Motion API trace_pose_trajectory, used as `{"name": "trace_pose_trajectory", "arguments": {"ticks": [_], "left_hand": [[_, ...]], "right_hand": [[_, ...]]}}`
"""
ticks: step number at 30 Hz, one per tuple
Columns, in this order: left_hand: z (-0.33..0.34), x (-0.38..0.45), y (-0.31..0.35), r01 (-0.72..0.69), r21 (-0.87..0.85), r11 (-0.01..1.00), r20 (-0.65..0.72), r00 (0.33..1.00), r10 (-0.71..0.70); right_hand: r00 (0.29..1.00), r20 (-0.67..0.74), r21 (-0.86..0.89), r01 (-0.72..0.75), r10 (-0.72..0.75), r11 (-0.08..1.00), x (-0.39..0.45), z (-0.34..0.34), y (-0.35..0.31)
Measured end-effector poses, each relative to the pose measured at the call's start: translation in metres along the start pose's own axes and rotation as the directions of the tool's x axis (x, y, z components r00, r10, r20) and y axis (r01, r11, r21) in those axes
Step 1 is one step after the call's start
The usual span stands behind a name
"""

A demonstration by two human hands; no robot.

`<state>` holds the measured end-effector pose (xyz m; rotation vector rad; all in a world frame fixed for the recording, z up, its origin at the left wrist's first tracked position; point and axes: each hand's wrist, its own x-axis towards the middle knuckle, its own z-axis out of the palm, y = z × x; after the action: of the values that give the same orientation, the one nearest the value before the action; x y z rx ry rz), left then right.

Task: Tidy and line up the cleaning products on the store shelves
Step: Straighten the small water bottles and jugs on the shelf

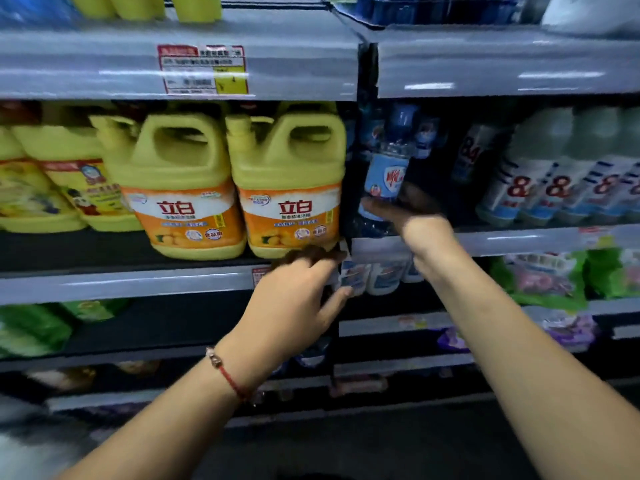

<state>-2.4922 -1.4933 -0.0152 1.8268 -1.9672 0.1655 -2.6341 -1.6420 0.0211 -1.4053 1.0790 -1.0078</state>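
From the head camera, the right hand [412,216] wraps its fingers round the base of a clear blue bottle [386,174], which stands upright on the right-hand shelf [519,239], long axis vertical, just right of the yellow jugs [291,181] labelled 立白. The left hand [294,299], fingers loosely spread and empty, reaches toward the shelf edge below the jugs. White bottles [540,188] farther right show "84".

blue bottle [386,178] upright on shelf [519,239]
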Motion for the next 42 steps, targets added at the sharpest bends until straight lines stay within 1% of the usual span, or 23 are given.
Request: {"name": "trace_pose_trajectory", "arguments": {"ticks": [3,5,9,10,13,15,16,18,19,21,23,24,26,28,30,34,38,42], "left_hand": [[0.003,-0.005,0.007,0.076,0.102,0.992,0.05,0.995,-0.082],[0.004,-0.006,0.012,0.12,0.145,0.982,0.054,0.99,-0.129],[0.006,-0.011,0.023,0.205,0.175,0.963,0.041,0.976,-0.215],[0.007,-0.014,0.024,0.223,0.177,0.959,0.029,0.972,-0.231],[0.011,-0.024,0.029,0.266,0.174,0.948,-0.01,0.963,-0.269],[0.011,-0.032,0.03,0.288,0.176,0.941,-0.031,0.957,-0.287],[0.01,-0.037,0.03,0.298,0.176,0.938,-0.04,0.955,-0.296],[0.006,-0.048,0.026,0.323,0.178,0.929,-0.06,0.946,-0.318],[0.003,-0.054,0.023,0.34,0.181,0.923,-0.063,0.941,-0.334],[-0.003,-0.067,0.015,0.374,0.188,0.908,-0.053,0.927,-0.371],[-0.01,-0.083,0.003,0.404,0.194,0.894,-0.03,0.913,-0.406],[-0.014,-0.092,-0.004,0.419,0.198,0.886,-0.018,0.905,-0.425],[-0.023,-0.11,-0.02,0.447,0.211,0.869,-0.013,0.89,-0.455],[-0.037,-0.129,-0.037,0.476,0.23,0.849,-0.013,0.874,-0.486],[-0.054,-0.151,-0.058,0.504,0.245,0.828,-0.025,0.857,-0.514],[-0.09,-0.196,-0.103,0.554,0.285,0.782,-0.053,0.824,-0.565],[-0.126,-0.236,-0.148,0.586,0.318,0.745,-0.085,0.8,-0.593],[-0.164,-0.271,-0.194,0.6,0.357,0.716,-0.107,0.788,-0.607]], "right_hand": [[0.993,0.067,-0.092,0.103,-0.097,0.99,0.028,0.005,0.01],[0.986,0.116,-0.154,0.138,-0.121,0.978,0.033,0.005,0.02],[0.971,0.177,-0.158,0.189,-0.161,0.969,0.03,0.005,0.036],[0.968,0.181,-0.159,0.201,-0.172,0.967,0.031,0.005,0.038],[0.964,0.196,-0.232,0.224,-0.18,0.947,0.028,0.004,0.037],[0.968,0.165,-0.283,0.229,-0.188,0.931,0.017,0.002,0.035],[0.967,0.132,-0.299,0.248,-0.218,0.921,0.008,-0.001,0.034],[0.945,0.085,-0.384,0.324,-0.317,0.865,-0.018,-0.009,0.03],[0.941,0.097,-0.463,0.331,-0.324,0.823,-0.033,-0.014,0.027],[0.957,0.177,-0.625,0.29,-0.23,0.725,-0.06,-0.017,0.021],[0.943,0.303,-0.733,0.324,-0.14,0.599,-0.083,-0.01,0.017],[0.917,0.38,-0.751,0.38,-0.117,0.54,-0.094,-0.001,0.014],[0.843,0.532,-0.74,0.508,-0.079,0.44,-0.117,0.023,0.008],[0.779,0.626,-0.709,0.588,-0.037,0.391,-0.136,0.054,0.005],[0.732,0.681,-0.676,0.638,-0.018,0.37,-0.152,0.09,0.002],[0.674,0.737,-0.619,0.699,-0.042,0.358,-0.178,0.165,-0.002],[0.656,0.75,-0.587,0.721,-0.088,0.367,-0.203,0.233,-0.011],[0.643,0.759,-0.563,0.727,-0.102,0.392,-0.225,0.296,-0.022]]}}
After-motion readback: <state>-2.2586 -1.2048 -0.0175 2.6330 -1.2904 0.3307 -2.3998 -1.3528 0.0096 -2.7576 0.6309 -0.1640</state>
